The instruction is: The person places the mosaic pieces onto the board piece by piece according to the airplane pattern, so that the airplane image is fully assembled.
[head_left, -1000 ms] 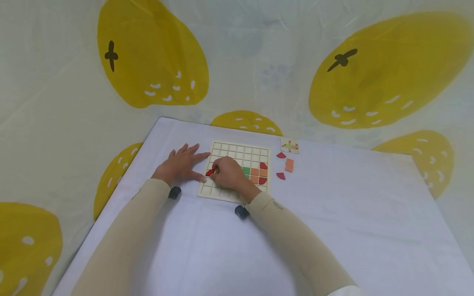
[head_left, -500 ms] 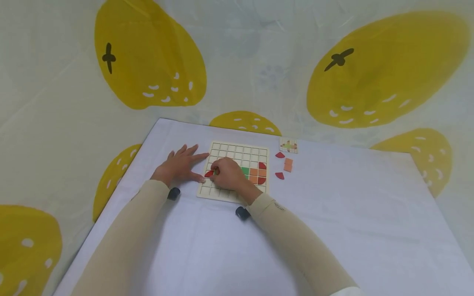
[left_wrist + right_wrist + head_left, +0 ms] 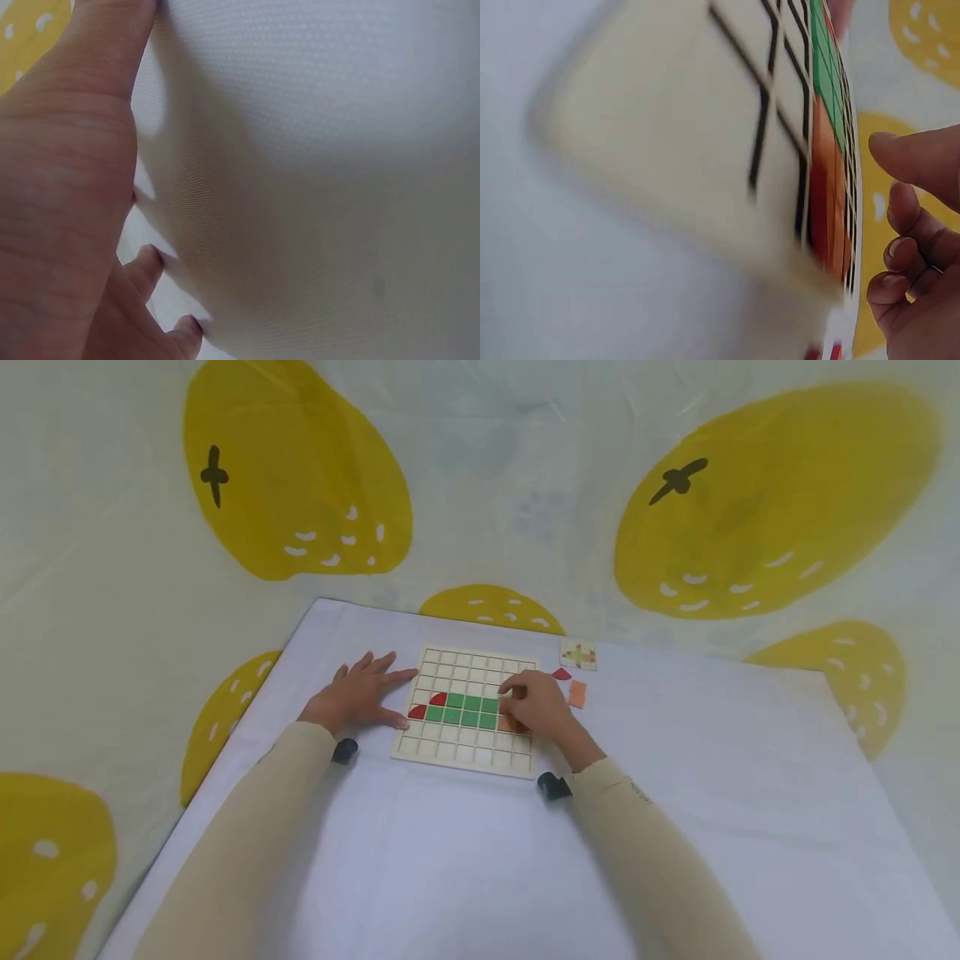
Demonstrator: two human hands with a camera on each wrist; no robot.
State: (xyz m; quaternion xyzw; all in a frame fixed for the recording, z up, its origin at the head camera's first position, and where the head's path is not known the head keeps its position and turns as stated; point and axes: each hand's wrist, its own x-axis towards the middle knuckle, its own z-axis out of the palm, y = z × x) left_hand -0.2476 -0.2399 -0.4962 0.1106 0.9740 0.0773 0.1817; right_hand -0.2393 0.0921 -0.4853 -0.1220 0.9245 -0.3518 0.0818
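My left hand [image 3: 355, 693] lies spread on the white cloth, its thumb and index finger at the left edge of the square grid board [image 3: 450, 752]. Over the right part of the board hovers my right hand [image 3: 536, 703]; in the right wrist view its fingers are loosely bent, with a gap before the thumb and nothing held. Two rows of green squares [image 3: 471, 718] fill the board's middle. Left of them sit an upper red quarter-circle piece [image 3: 438, 699] and a lower red quarter-circle piece [image 3: 417, 712]. Orange squares [image 3: 825, 180] at the right end are partly hidden by my right hand in the head view.
Right of the board lie a loose red quarter-circle piece [image 3: 561, 674], two loose orange squares [image 3: 577, 694] and a small pattern card [image 3: 579, 654]. White cloth [image 3: 712, 793] covers the table, and a lemon-print curtain [image 3: 480, 485] hangs behind its far edge.
My right hand has let go of the red piece at the board's left and moved right, uncovering the green squares and another red piece. My left hand stays put.
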